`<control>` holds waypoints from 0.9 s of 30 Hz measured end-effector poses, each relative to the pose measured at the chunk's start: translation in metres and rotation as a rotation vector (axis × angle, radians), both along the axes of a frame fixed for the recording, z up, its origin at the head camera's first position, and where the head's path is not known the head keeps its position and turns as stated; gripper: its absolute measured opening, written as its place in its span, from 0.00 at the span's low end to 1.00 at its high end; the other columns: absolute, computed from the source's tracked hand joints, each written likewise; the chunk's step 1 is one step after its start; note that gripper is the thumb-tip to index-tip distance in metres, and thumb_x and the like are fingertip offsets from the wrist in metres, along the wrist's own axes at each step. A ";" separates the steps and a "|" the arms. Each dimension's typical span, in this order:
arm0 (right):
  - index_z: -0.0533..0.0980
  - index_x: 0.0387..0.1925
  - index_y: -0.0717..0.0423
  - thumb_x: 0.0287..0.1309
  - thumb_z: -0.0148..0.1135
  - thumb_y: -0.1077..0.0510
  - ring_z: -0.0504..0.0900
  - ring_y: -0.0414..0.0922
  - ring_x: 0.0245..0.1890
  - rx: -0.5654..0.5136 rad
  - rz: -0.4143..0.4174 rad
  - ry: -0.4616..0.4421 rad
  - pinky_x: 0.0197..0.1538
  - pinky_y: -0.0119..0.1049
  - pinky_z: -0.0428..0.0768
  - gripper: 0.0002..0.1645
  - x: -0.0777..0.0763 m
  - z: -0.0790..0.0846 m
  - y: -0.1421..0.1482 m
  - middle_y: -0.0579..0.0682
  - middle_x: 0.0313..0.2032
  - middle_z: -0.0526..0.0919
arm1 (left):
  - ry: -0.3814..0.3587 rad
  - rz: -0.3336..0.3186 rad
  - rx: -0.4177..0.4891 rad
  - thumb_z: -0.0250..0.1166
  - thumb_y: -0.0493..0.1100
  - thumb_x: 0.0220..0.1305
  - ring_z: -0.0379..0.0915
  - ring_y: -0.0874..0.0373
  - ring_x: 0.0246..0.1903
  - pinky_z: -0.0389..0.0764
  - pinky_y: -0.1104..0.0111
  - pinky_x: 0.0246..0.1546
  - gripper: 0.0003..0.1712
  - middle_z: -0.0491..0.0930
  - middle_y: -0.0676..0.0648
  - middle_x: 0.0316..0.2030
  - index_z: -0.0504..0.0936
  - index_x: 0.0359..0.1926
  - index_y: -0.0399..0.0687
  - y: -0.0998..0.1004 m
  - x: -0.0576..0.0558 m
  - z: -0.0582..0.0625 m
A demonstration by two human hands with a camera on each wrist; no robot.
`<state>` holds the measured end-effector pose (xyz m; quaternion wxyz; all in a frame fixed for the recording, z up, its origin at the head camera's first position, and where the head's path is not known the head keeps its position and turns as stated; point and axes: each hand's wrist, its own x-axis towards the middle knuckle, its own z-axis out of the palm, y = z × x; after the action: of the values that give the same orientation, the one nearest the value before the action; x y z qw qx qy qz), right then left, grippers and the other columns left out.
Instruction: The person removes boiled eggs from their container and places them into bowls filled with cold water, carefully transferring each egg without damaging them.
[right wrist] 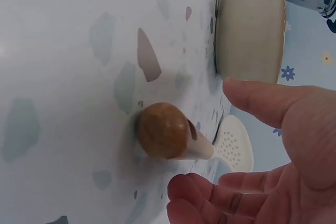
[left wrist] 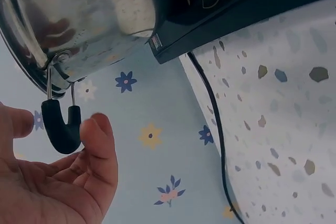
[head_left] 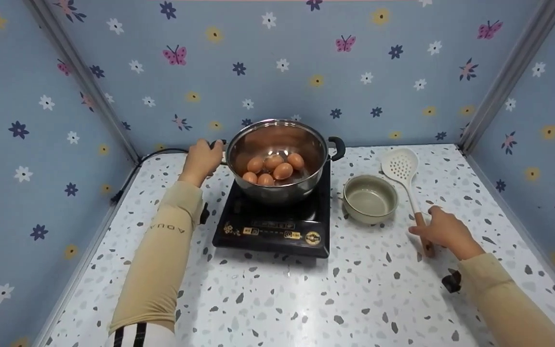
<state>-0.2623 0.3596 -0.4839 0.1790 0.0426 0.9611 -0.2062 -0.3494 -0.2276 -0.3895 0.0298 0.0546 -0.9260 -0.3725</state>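
here, left hand [head_left: 202, 160] spread beside the pot handle [left wrist: 61, 126], right hand [head_left: 443, 231] spread over the skimmer handle [right wrist: 167, 131] near the table edge [head_left: 523, 231].

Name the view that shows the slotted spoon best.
Head view: the whole slotted spoon lies beside the bowl. The right wrist view shows only its wooden handle end and part of the head; the left wrist view shows none.

Green bowl [head_left: 370, 199] beside a black induction cooker [head_left: 277, 226] — its cord [left wrist: 216, 129] trailing off.
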 end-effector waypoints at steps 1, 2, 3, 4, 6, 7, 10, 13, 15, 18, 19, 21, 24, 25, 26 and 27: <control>0.55 0.75 0.81 0.69 0.69 0.35 0.83 0.58 0.39 0.000 0.003 0.000 0.45 0.54 0.81 0.61 0.000 -0.002 0.000 0.71 0.46 0.84 | 0.003 0.002 0.013 0.42 0.59 0.87 0.83 0.44 0.38 0.85 0.54 0.43 0.33 0.82 0.32 0.47 0.73 0.64 0.31 0.000 -0.001 -0.002; 0.58 0.73 0.81 0.69 0.69 0.35 0.83 0.56 0.37 0.000 0.006 0.000 0.42 0.51 0.81 0.59 0.000 -0.003 0.000 0.67 0.41 0.85 | 0.007 0.003 0.026 0.43 0.58 0.87 0.80 0.48 0.32 0.84 0.58 0.37 0.31 0.81 0.36 0.41 0.75 0.58 0.34 0.000 -0.001 -0.003; 0.61 0.71 0.80 0.69 0.69 0.36 0.83 0.54 0.35 -0.004 0.006 -0.004 0.39 0.48 0.80 0.56 -0.001 -0.005 0.000 0.62 0.37 0.84 | 0.014 0.002 0.030 0.43 0.58 0.87 0.79 0.50 0.30 0.82 0.61 0.34 0.29 0.79 0.39 0.35 0.76 0.52 0.36 0.000 -0.001 -0.004; 0.64 0.68 0.79 0.69 0.70 0.38 0.83 0.52 0.32 -0.010 0.005 -0.008 0.37 0.46 0.79 0.52 -0.001 -0.006 0.000 0.59 0.33 0.84 | 0.020 0.003 0.034 0.43 0.57 0.87 0.78 0.51 0.28 0.80 0.63 0.32 0.27 0.78 0.41 0.31 0.76 0.47 0.39 0.000 -0.001 -0.005; 0.68 0.61 0.76 0.69 0.70 0.40 0.83 0.50 0.28 -0.026 0.004 -0.010 0.33 0.43 0.78 0.44 -0.001 -0.009 -0.001 0.56 0.28 0.84 | 0.017 0.009 0.039 0.43 0.56 0.87 0.77 0.52 0.26 0.78 0.64 0.30 0.25 0.78 0.42 0.30 0.75 0.42 0.42 0.001 -0.002 -0.005; 0.70 0.57 0.74 0.69 0.71 0.41 0.82 0.49 0.27 -0.034 0.003 -0.013 0.31 0.42 0.77 0.39 0.000 -0.010 -0.001 0.54 0.26 0.84 | 0.011 0.016 0.041 0.42 0.56 0.87 0.78 0.53 0.26 0.79 0.64 0.31 0.25 0.79 0.42 0.30 0.75 0.41 0.43 0.002 -0.002 -0.006; 0.71 0.48 0.67 0.68 0.71 0.44 0.82 0.46 0.23 -0.054 0.000 -0.029 0.29 0.40 0.76 0.30 0.000 -0.012 -0.002 0.52 0.23 0.85 | -0.008 0.047 0.059 0.40 0.55 0.87 0.79 0.57 0.24 0.78 0.65 0.32 0.26 0.82 0.40 0.33 0.74 0.37 0.46 0.005 -0.005 -0.006; 0.70 0.46 0.65 0.69 0.70 0.47 0.82 0.45 0.21 -0.069 0.002 -0.039 0.28 0.39 0.77 0.27 -0.001 -0.012 -0.003 0.52 0.23 0.84 | -0.018 0.071 0.094 0.38 0.53 0.87 0.79 0.62 0.19 0.77 0.68 0.29 0.26 0.82 0.41 0.32 0.75 0.37 0.45 0.007 -0.009 -0.008; 0.71 0.44 0.65 0.69 0.70 0.49 0.83 0.45 0.21 -0.079 0.002 -0.044 0.28 0.39 0.78 0.24 -0.002 -0.011 -0.003 0.53 0.23 0.84 | -0.024 0.080 0.130 0.38 0.51 0.88 0.78 0.64 0.17 0.76 0.71 0.26 0.27 0.82 0.42 0.32 0.78 0.40 0.42 0.008 -0.011 -0.009; 0.74 0.40 0.64 0.68 0.68 0.53 0.83 0.45 0.21 -0.093 0.007 -0.045 0.28 0.38 0.78 0.18 -0.002 -0.010 -0.005 0.54 0.23 0.85 | -0.031 0.096 0.180 0.37 0.50 0.88 0.76 0.66 0.15 0.74 0.74 0.22 0.28 0.81 0.45 0.32 0.80 0.49 0.35 0.010 -0.013 -0.009; 0.75 0.38 0.64 0.68 0.67 0.54 0.82 0.45 0.21 -0.092 0.012 -0.042 0.28 0.39 0.78 0.16 -0.002 -0.010 -0.005 0.54 0.23 0.85 | -0.033 0.101 0.197 0.37 0.49 0.88 0.75 0.66 0.15 0.73 0.74 0.21 0.28 0.81 0.45 0.31 0.80 0.51 0.34 0.010 -0.014 -0.009; 0.77 0.34 0.63 0.68 0.65 0.56 0.80 0.45 0.21 -0.081 0.022 -0.032 0.28 0.39 0.76 0.13 -0.002 -0.009 -0.006 0.54 0.22 0.84 | -0.040 0.112 0.221 0.37 0.48 0.88 0.74 0.66 0.14 0.73 0.75 0.20 0.29 0.81 0.47 0.28 0.80 0.52 0.32 0.010 -0.015 -0.009; 0.79 0.30 0.61 0.72 0.60 0.55 0.78 0.45 0.20 -0.076 0.025 -0.020 0.27 0.39 0.75 0.15 -0.003 -0.010 -0.007 0.52 0.21 0.83 | -0.048 0.128 0.251 0.37 0.48 0.88 0.73 0.66 0.14 0.72 0.74 0.20 0.28 0.79 0.50 0.23 0.80 0.47 0.36 0.010 -0.017 -0.010; 0.79 0.29 0.60 0.74 0.59 0.54 0.78 0.44 0.20 -0.075 0.023 -0.019 0.27 0.38 0.75 0.17 -0.003 -0.010 -0.007 0.52 0.20 0.83 | -0.048 0.132 0.256 0.37 0.48 0.88 0.73 0.65 0.14 0.71 0.73 0.19 0.27 0.77 0.51 0.21 0.79 0.44 0.38 0.010 -0.017 -0.010; 0.79 0.28 0.59 0.76 0.56 0.53 0.78 0.44 0.20 -0.080 0.020 -0.021 0.27 0.38 0.75 0.20 -0.004 -0.010 -0.008 0.51 0.20 0.82 | -0.047 0.136 0.252 0.37 0.48 0.87 0.72 0.65 0.14 0.71 0.73 0.19 0.27 0.76 0.52 0.19 0.79 0.41 0.40 0.009 -0.018 -0.010; 0.79 0.27 0.58 0.78 0.54 0.51 0.78 0.44 0.20 -0.088 0.016 -0.023 0.27 0.38 0.75 0.23 -0.004 -0.011 -0.008 0.50 0.19 0.82 | -0.045 0.137 0.246 0.37 0.49 0.87 0.72 0.65 0.14 0.70 0.72 0.19 0.26 0.75 0.53 0.18 0.77 0.39 0.42 0.008 -0.018 -0.011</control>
<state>-0.2665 0.3517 -0.4945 0.1932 0.0291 0.9493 -0.2462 -0.3677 -0.2192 -0.4003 0.0274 0.1294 -0.8678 -0.4791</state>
